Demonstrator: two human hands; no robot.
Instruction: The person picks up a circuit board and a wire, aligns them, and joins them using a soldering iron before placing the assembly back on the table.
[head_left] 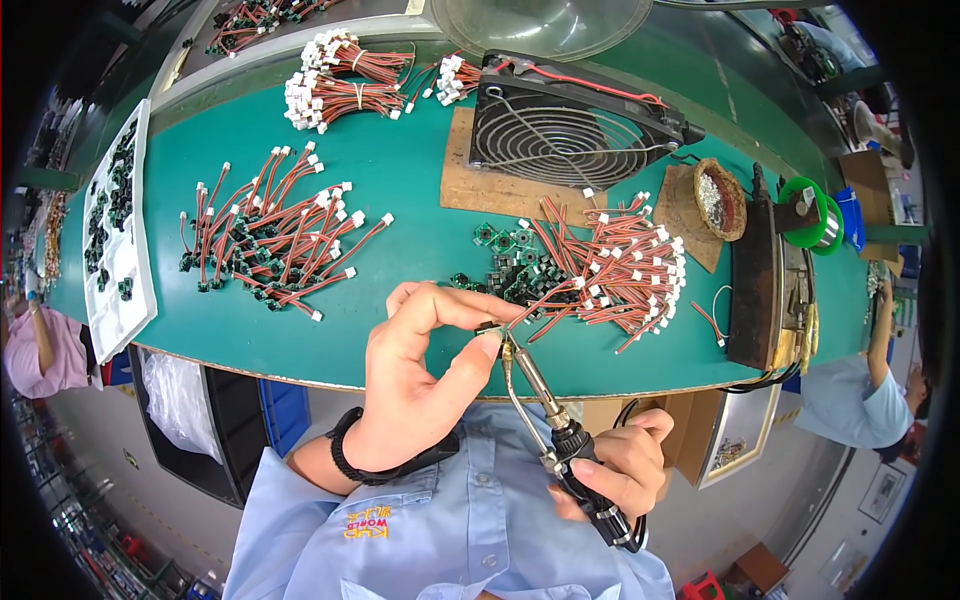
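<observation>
Near the front edge of the green bench, my left hand (425, 355) pinches a small circuit board (488, 328) between thumb and fingers. A red-and-black wire lead (543, 301) reaches from the board toward the loose leads. My right hand (622, 470) is closed round the black handle of a soldering iron (572, 440) with a thin metal tube along its shaft. Its tip is at the board, by my left fingertips; actual contact is too small to tell. Just beyond lie loose small boards (515, 265) and a heap of leads with white connectors (640, 260).
Boards with wires attached (275, 235) lie in a pile on the left, beside a white tray (125, 300) of dark parts. A fan (570, 125) stands at the back. Right are a round tin (722, 200), a solder spool (815, 215) and a dark metal box (755, 290). Other people work on both sides.
</observation>
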